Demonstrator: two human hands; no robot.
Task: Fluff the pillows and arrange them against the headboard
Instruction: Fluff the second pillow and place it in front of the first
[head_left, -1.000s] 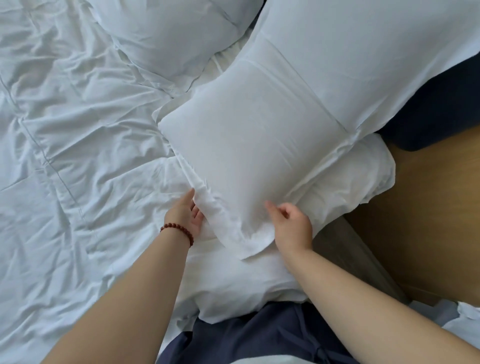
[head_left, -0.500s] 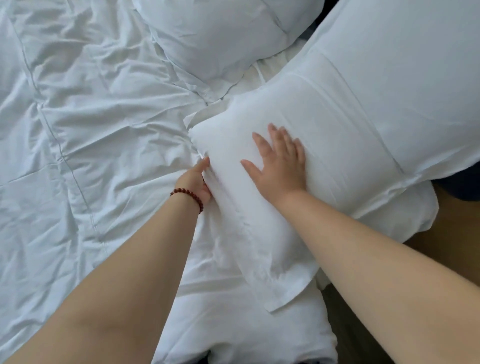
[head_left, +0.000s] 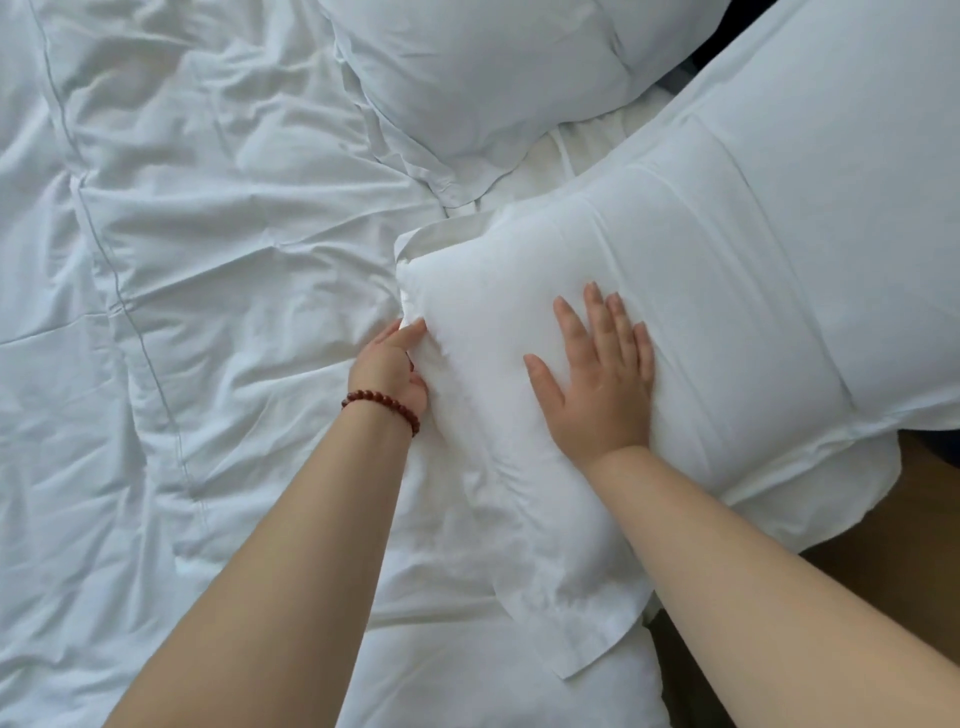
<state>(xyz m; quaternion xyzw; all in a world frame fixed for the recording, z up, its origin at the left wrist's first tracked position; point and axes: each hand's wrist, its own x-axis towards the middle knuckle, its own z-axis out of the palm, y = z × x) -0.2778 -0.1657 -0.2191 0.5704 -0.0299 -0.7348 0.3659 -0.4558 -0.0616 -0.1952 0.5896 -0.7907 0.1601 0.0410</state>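
Note:
A white pillow (head_left: 727, 291) lies slanted across the right side of the bed, its loose case flap (head_left: 571, 613) trailing toward me. My right hand (head_left: 597, 374) presses flat on its near end, fingers straight and spread. At the pillow's left edge, my left hand (head_left: 392, 369), with a red bead bracelet on the wrist, grips the side with fingers tucked into the fabric. A second white pillow (head_left: 483, 78) lies at the top centre. Another white pillow (head_left: 831, 493) shows under the near one at the right.
A wrinkled white duvet (head_left: 182, 312) covers the left and centre of the bed. A wooden surface (head_left: 914, 530) runs along the right bed edge. Something dark (head_left: 727, 21) shows past the pillows at the top right.
My right hand left the pillow's lower flap and now lies flat on top of the pillow. My left hand slid up along the left edge. The view moved closer over the bed.

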